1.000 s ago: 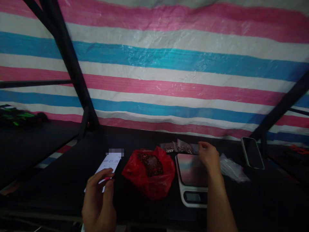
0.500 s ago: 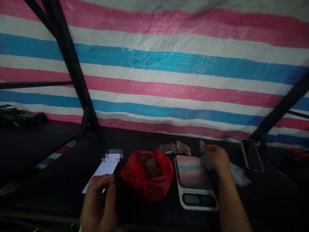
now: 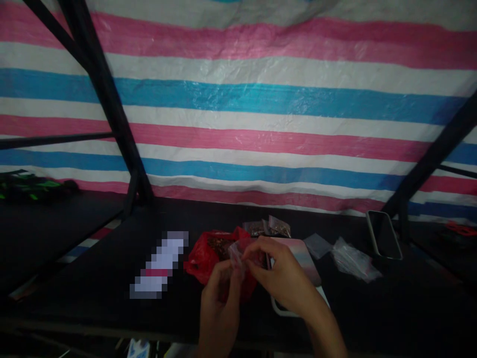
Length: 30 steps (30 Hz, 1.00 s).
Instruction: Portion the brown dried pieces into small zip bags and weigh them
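Note:
A small clear zip bag point(image 3: 236, 253) is pinched between my two hands, in front of the red plastic bag. My left hand point(image 3: 220, 298) grips its lower left side, and my right hand point(image 3: 278, 271) holds its right edge. The red plastic bag point(image 3: 203, 256) stands open with dark brown, grain-like bits point(image 3: 216, 244) inside, partly hidden by my hands. Under my right hand and forearm lies a white kitchen scale point(image 3: 303, 261), its display covered. Two filled small bags point(image 3: 278, 226) rest behind the scale.
Right of the scale lie a flat clear bag point(image 3: 317, 245) and a pile of clear bags point(image 3: 354, 261). A phone point(image 3: 385, 236) leans at the far right. A blurred-out bright screen point(image 3: 160, 266) is at left. Black frame posts point(image 3: 112, 104) flank the black table; a striped sheet point(image 3: 261, 109) hangs behind.
My right hand has come left from beside the scale, bringing a clear zip bag over the red bag. My left hand has moved right, away from the bright screen, and now grips the zip bag too.

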{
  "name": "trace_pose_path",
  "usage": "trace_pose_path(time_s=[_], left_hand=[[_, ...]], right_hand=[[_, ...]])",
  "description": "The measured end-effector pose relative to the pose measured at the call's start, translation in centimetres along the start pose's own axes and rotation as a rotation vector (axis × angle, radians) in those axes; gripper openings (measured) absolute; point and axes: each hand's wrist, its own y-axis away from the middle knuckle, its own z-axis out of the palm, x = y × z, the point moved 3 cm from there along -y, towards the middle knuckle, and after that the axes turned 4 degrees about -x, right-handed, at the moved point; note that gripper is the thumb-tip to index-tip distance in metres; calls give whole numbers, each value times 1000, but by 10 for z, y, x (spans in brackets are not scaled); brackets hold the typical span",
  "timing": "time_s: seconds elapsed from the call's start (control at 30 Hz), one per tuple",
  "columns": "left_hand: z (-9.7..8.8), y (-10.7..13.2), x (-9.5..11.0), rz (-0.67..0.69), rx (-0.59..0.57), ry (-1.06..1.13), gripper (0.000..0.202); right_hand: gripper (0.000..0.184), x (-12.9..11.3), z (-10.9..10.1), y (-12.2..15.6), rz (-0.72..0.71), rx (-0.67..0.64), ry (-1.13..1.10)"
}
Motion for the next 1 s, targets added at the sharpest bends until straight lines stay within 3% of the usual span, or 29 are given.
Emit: trace_pose_path(time_s=[0.1,0.3,0.37,0.43,0.5,0.57,0.63,0.73,0.83,1.0], left_hand=[[-2,-2,0,0,22,14,30],[2,-2,0,18,-70,-9,31],[0,-2,-3,49,5,-56,29],[-5,-1,-4,127,160,-155,24],[-10,1,0,268,289,-292,20],[-12,5,7,430,320,-427,5],[-12,8,15,553,239,-562,32],[-9,10,19,620,-25,-769,68],[-11,12,15,658,-147,-854,67],[-24,13,12,744,-100,-854,54]], right_hand=[[21,1,-3,3,12,5,31],[3,-8,5,7,66,-53,35],[11,-9,6,6,68,-27,72],[15,-10,6,5,73,-5,128],[13,-11,4,6,96,12,179],[13,-12,3,9,123,-6,190],[18,-14,3,12,154,-88,141],[23,-13,4,16,197,-244,18],[24,-14,3,16,224,-333,-66],[26,-28,1,14,249,-382,-74]])
